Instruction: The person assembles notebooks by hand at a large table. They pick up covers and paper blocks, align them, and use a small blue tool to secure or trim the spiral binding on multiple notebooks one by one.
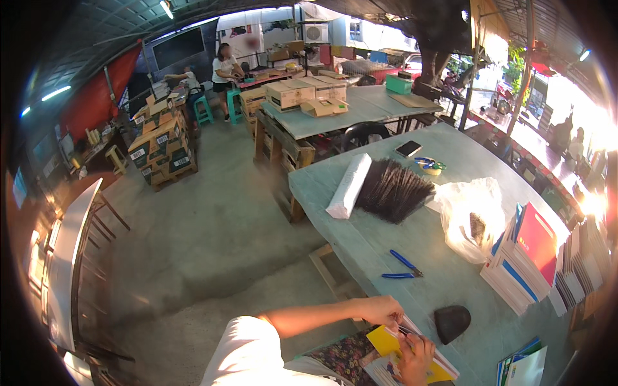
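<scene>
A booklet (385, 341) with yellow and printed faces lies across my lap at the table's front edge. My left hand (381, 310) is closed in a pinch at its upper edge, beside a thin dark strand; what the fingertips grip is too small to make out. Curled over the same edge, my right hand (417, 358) has its fingers closed on the booklet. Just right of my hands sits a dark rounded block (452, 323). Blue-handled cutting pliers (398, 276) lie with handles apart on the table, beyond my left hand.
The green table (360, 248) carries a bundle of thin black strands (394, 191), a white roll (349, 186), a phone (408, 148) and a plastic bag (473, 206). Book stacks (512, 283) stand right; loose booklets (524, 365) lie nearer. Cartons (164, 148) and two people (225, 67) are farther back.
</scene>
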The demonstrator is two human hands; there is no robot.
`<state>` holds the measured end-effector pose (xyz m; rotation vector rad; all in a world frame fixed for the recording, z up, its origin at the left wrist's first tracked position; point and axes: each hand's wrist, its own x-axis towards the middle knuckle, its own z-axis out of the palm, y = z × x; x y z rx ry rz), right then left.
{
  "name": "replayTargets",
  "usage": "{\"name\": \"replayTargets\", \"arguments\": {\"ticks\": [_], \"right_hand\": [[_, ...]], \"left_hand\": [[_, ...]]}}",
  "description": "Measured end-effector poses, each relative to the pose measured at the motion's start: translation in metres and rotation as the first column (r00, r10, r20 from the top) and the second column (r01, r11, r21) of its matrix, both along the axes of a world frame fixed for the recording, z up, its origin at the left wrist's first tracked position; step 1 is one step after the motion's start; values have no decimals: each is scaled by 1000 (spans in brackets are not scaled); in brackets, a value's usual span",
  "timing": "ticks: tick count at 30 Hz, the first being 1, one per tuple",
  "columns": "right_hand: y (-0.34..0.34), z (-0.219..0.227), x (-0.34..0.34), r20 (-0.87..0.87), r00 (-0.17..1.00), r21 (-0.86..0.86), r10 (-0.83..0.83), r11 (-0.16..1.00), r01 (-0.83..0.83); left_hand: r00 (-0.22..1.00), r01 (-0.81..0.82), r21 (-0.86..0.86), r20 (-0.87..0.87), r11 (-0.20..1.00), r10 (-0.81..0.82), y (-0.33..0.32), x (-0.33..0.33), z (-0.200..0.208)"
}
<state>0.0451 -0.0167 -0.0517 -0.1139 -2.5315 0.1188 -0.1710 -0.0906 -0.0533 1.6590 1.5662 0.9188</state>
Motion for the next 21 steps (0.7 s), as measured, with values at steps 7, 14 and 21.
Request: {"name": "replayTargets", "arguments": {"ticks": [7,14,21], "right_hand": [[6,-13,2,69,998,-42,-11,999,14],[-2,-1,-7,233,966,-196,-109,968,157],[-1,-4,-8,254,959,-142,-122,976,162]], "left_hand": [[958,-261,14,-115,965,261,3,-14,-25],[899,-411,-259,43,874,436,-39,-10,-5],[901,-421,-5,117,907,419,-36,18,0]]}}
